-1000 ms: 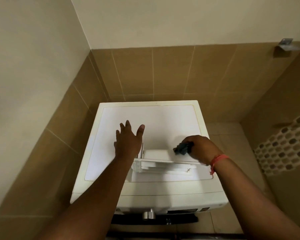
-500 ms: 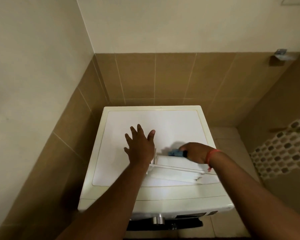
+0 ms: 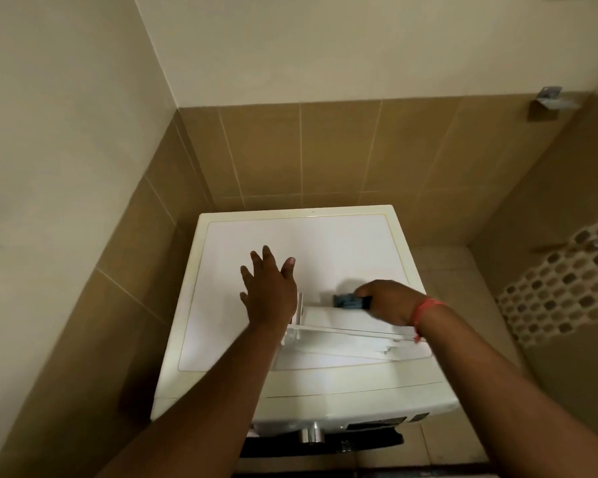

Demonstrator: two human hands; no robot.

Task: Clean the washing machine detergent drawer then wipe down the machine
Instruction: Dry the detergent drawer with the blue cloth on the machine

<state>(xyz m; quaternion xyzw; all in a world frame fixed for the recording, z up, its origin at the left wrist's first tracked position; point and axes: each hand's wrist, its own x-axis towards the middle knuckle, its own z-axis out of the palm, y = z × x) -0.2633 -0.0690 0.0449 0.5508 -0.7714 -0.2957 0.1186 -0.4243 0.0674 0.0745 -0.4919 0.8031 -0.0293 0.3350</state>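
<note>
**Drawer scrub under way on the machine top**

Since a second ago, the right hand (image 3: 389, 300) has carried its small blue scrubber (image 3: 347, 301) from the drawer's right part toward its far left end, and the view has tipped up a little. That hand's grip is curled tight round the scrubber, which touches the far edge of the white detergent drawer (image 3: 342, 327). The drawer lies out of its slot on the washing machine (image 3: 221, 339) top, near the front right corner. The left hand (image 3: 270, 291), fingers spread and straight, holds nothing and presses beside the drawer's left end, steadying it. Judging by this, the drawer cleaning is in progress; refitting it and wiping the machine appear still to come.
</note>
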